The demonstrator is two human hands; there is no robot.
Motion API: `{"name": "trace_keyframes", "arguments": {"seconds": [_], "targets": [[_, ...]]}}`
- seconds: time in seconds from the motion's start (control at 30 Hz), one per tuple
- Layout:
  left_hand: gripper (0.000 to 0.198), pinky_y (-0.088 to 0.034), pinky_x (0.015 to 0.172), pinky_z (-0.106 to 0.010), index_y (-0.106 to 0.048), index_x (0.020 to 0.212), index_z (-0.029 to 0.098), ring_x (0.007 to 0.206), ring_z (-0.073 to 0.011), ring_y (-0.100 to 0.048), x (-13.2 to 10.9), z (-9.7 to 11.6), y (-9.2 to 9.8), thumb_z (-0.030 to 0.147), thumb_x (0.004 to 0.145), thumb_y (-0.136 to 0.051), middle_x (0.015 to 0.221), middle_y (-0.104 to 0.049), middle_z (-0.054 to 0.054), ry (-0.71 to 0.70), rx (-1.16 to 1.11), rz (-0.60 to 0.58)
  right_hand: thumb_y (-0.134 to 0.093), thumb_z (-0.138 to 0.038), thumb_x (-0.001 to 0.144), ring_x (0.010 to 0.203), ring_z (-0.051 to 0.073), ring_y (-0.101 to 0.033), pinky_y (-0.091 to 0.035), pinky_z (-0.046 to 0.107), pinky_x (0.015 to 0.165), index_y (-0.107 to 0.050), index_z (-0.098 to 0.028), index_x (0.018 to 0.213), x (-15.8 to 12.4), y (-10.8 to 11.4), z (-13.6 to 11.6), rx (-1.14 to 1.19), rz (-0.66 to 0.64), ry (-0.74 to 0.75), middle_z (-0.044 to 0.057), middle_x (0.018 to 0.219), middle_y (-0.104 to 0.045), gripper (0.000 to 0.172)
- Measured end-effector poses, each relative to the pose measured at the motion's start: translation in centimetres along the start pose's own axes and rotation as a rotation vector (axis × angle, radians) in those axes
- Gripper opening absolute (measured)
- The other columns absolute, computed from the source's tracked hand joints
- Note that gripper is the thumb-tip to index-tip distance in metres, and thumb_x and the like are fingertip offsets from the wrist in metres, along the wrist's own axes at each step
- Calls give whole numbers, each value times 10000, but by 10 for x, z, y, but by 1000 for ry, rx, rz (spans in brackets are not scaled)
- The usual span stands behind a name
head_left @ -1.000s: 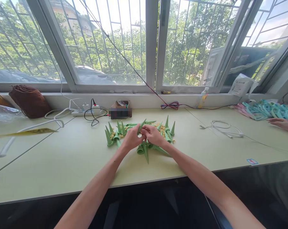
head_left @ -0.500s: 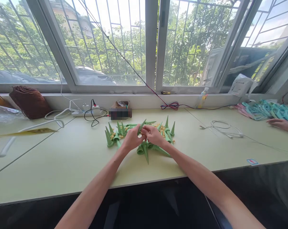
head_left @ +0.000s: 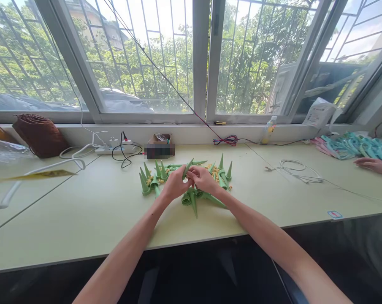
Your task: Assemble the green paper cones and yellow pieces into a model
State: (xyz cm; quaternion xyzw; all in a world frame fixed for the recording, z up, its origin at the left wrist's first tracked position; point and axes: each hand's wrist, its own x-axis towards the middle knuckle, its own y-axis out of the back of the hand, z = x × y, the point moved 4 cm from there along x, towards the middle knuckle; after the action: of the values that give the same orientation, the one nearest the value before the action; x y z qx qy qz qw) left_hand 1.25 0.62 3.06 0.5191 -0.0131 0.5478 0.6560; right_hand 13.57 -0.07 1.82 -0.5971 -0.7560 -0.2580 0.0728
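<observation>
My left hand is closed around a green plastic cone, its pointed end sticking up past the fingers. Touching it, my right hand is pinched at the cone's lower end; whatever its fingertips grip is hidden. More green cones surround both hands: several stand upright at the left, and others lie on their sides, such as one pointing towards me. An open threaded end shows just below my hands. Small yellowish pieces are scattered among the cones, mostly behind and beside my hands.
Behind the cones on the pale table stand a small open box and a power strip. A coiled white cable lies to the right. Another person's hand rests by turquoise packets. A bottle stands near the window.
Almost nothing differs. My fingers shift very slightly at the cone's lower end, and the other person's hand at the far right moves a little.
</observation>
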Motion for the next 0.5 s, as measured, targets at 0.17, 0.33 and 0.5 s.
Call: {"name": "trace_keyframes", "arguments": {"seconds": [0.17,0.33,0.5], "targets": [[107,-343,564,-232,-444,773,205,553,-111,-433,0,0,0,165,737,-536,663,-547,30,-3,21,-1,-511,-372,927,477,109,-565,-445,217,491,-539,-186,826,0,0,-1,-5,-3,-11,-28,610,-567,214],[102,-345,565,-231,-453,781,204,545,-107,-429,0,0,0,164,733,-533,661,-545,33,-14,10,2,-510,-360,929,475,105,-562,-439,213,486,-550,-183,843,-1,-1,-3,-13,-7,-20,-24,621,-582,201],[108,-336,559,-240,-454,780,208,541,-114,-401,0,-4,-2,176,718,-537,638,-506,37,-7,34,-1,-504,-333,927,456,102,-547,-427,211,462,-547,-184,832,-1,-2,-3,4,-11,-28,-24,618,-579,182]]}}
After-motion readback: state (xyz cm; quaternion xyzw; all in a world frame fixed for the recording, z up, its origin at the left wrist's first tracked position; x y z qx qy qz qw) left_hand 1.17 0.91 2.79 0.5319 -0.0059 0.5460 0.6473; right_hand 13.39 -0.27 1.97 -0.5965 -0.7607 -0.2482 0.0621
